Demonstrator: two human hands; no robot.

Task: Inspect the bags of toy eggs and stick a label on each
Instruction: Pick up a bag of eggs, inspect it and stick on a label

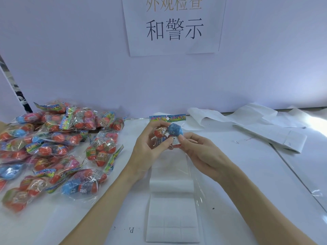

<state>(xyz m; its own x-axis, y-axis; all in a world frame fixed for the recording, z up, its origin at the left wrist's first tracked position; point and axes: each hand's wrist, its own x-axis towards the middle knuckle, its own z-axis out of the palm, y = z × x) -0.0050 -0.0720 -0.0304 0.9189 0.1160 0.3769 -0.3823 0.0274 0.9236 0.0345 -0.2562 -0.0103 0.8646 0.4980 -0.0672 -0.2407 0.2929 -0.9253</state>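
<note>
A clear bag of toy eggs [174, 130] with a colourful header card is held upright above the table centre, showing red and blue eggs. My left hand [148, 147] grips the bag from the left, fingers curled round the eggs. My right hand [198, 149] holds it from the right, thumb and fingertip pressing a small white warning label [175, 140] on the bag's front. Below the hands, a white label sheet [172, 218] lies on the table, several rectangular labels visible in its lower rows.
A large heap of bagged toy eggs [53, 147] covers the table's left side. Folded white backing strips [269, 137] and crumpled paper lie at the back right. A paper sign [174, 25] hangs on the wall behind. Clear film [200, 188] lies beside the sheet.
</note>
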